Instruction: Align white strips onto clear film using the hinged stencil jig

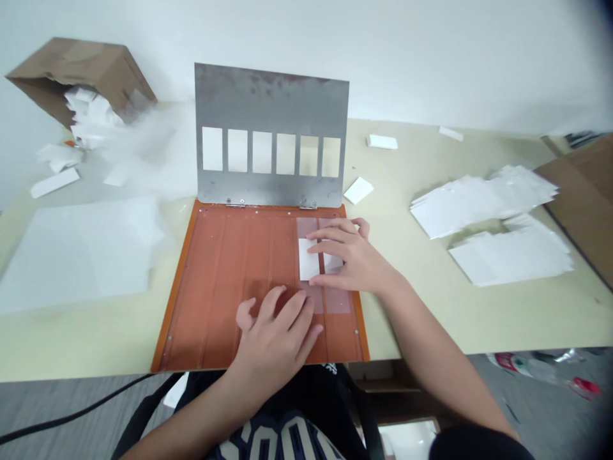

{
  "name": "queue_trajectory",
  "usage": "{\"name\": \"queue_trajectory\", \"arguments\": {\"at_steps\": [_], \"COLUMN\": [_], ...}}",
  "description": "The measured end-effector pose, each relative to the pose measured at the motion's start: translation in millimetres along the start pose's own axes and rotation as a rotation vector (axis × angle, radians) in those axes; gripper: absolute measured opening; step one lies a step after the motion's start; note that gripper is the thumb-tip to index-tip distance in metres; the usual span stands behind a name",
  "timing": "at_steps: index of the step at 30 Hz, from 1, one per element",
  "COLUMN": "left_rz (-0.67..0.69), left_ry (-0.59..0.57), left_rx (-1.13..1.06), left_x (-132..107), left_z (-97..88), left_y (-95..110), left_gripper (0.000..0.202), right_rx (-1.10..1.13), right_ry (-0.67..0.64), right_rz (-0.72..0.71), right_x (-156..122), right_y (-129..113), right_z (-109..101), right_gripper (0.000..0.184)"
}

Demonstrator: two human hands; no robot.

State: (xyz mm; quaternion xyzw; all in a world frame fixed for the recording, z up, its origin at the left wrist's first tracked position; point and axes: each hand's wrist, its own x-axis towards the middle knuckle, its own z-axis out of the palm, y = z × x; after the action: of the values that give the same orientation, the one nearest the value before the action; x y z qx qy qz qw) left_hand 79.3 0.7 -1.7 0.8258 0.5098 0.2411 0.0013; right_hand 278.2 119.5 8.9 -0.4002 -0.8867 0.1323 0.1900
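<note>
My right hand (352,255) is over the right side of an orange-brown board (225,275). Its thumb and fingers span a small white card (308,263), with the thumb at the lower edge and fingertips at the upper part. The card lies flat on a clear plastic strip (312,300). Partly under the same hand, a second white card (331,263) rests on another clear strip (338,301). My left hand (280,326) is low over the board, fingers spread and bent, holding nothing. A hinged metal plate (271,99) with a row of rectangular windows stands upright behind.
Stacked white sheets or sleeves (479,201) lie on the right, beside a cardboard box (584,198). Small white card stacks (358,190) sit near the plate. Clear plastic sheets (86,249) cover the left, below a tipped cardboard box (90,64) spilling white pieces.
</note>
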Motion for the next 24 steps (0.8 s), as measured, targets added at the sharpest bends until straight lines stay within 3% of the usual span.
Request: {"name": "queue_trajectory", "arguments": {"at_steps": [24], "left_rz": [0.082], "left_ry": [-0.023], "left_rx": [0.001], "left_x": [-2.0], "left_z": [-0.8], "left_y": [0.1], "left_gripper": [0.021], "right_rx": [0.012], "right_ry": [-0.018], "right_rz": [0.026], "right_x": [-1.4], "right_y": [0.7], "right_z": [2.2], "right_gripper": [0.041]}}
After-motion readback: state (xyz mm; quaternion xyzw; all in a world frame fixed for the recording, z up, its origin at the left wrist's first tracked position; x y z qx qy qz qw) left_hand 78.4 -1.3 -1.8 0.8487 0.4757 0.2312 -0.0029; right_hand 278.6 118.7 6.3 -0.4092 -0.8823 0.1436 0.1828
